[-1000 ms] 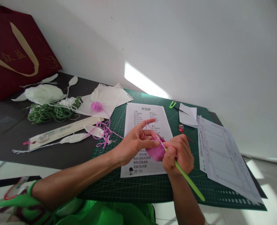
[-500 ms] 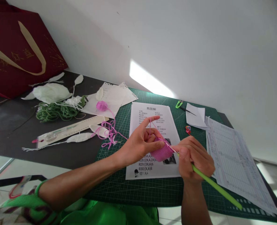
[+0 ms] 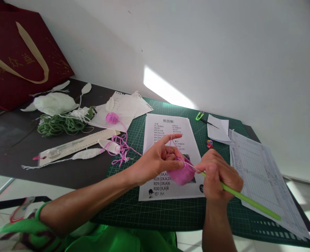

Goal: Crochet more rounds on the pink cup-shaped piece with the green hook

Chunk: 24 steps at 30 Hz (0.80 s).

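My left hand [image 3: 161,157] pinches the edge of a pink crochet piece [image 3: 181,174] between thumb and fingers. Its index finger is stretched out, with pink yarn looped over it. My right hand [image 3: 220,173] is closed round a crochet hook [image 3: 249,200] with a long lime-green handle; the metal tip reaches the top edge of the piece. Pink yarn runs left from my left hand to a loose tangle [image 3: 122,145] and a small pink ball [image 3: 112,118]. Beneath both hands lies a printed pattern sheet [image 3: 167,129], partly covered by them.
The sheet lies on a green cutting mat [image 3: 175,217]. Left are green yarn [image 3: 63,124], white yarn [image 3: 55,103], a ruler [image 3: 78,144] and white crocheted pieces. A green clip [image 3: 199,115], small stitch markers [image 3: 209,144] and papers [image 3: 265,168] lie right. A red bag [image 3: 21,63] stands at back left.
The hook's handle end has swung up and to the right, so it lies flatter. The pink piece has tilted slightly, and my left index finger has dipped a little.
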Each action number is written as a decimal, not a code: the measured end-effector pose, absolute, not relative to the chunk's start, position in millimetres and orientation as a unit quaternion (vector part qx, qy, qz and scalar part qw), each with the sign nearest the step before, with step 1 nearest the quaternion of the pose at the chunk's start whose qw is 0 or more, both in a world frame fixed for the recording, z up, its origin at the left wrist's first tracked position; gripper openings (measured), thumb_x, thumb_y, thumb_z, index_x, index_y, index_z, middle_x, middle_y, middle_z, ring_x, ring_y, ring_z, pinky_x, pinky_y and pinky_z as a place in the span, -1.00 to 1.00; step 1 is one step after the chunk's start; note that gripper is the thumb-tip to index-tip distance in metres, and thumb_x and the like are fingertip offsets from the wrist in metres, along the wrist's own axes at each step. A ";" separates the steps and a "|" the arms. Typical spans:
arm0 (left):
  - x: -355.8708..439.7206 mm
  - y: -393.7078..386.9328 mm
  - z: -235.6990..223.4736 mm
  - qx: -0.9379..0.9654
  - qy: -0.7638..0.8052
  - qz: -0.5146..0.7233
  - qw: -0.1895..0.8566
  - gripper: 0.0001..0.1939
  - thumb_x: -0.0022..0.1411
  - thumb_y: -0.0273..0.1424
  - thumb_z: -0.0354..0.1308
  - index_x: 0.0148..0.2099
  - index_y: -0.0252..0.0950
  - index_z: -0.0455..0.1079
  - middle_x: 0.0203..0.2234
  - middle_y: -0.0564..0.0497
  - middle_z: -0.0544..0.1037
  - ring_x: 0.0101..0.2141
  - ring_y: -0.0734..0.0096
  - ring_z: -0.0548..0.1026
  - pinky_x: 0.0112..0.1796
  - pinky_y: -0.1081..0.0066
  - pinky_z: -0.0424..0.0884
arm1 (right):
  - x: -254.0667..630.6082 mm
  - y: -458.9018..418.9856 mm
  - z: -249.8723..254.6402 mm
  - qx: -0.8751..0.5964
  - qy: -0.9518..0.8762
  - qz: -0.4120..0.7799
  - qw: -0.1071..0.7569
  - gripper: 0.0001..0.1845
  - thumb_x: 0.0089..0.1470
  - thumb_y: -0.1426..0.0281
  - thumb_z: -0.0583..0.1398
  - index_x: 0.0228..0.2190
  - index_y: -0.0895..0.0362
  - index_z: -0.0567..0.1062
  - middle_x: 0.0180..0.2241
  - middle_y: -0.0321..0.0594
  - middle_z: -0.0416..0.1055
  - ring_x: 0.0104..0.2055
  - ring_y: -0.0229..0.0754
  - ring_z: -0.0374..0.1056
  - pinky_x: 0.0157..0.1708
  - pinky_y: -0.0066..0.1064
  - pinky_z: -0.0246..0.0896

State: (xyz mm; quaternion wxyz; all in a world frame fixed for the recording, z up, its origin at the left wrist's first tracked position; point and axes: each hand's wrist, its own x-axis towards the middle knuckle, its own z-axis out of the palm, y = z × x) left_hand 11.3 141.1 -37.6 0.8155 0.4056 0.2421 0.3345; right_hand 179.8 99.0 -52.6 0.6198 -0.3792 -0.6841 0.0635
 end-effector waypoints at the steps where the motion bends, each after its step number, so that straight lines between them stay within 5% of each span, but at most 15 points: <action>1: 11.3 141.0 -38.3 0.402 0.241 0.327 0.821 -0.24 0.09 -0.55 0.34 0.28 -0.33 0.09 -0.43 0.08 0.49 -0.39 0.47 0.42 -0.34 0.45 0.29 | 179.7 98.9 -52.7 -0.382 -0.686 0.053 0.617 -0.71 0.16 0.57 0.07 -0.50 0.16 0.50 -0.65 -0.33 0.24 -0.56 -0.30 0.15 -0.56 -0.37 -0.02; 15: 10.7 141.2 -40.8 0.384 0.233 0.300 0.842 -0.18 0.10 -0.56 0.32 0.33 -0.21 0.07 -0.39 0.08 0.50 -0.42 0.52 0.42 -0.34 0.45 0.28 | 179.8 97.5 -54.0 -0.410 -0.691 0.044 0.593 -0.69 0.21 0.51 0.05 -0.54 0.17 0.41 -0.61 -0.31 0.26 -0.52 -0.31 0.15 -0.50 -0.37 0.02; 24: 9.7 140.4 -37.7 0.423 0.209 0.316 0.823 0.04 0.14 -0.58 0.31 0.44 0.02 -0.26 -0.39 0.11 0.50 -0.60 0.72 0.15 -0.45 0.52 0.13 | 175.5 98.9 -55.4 -0.447 -0.712 -0.064 0.537 -0.73 0.24 0.45 0.03 -0.47 0.15 0.42 -0.56 -0.25 0.37 -0.43 -0.22 0.23 -0.37 -0.29 0.14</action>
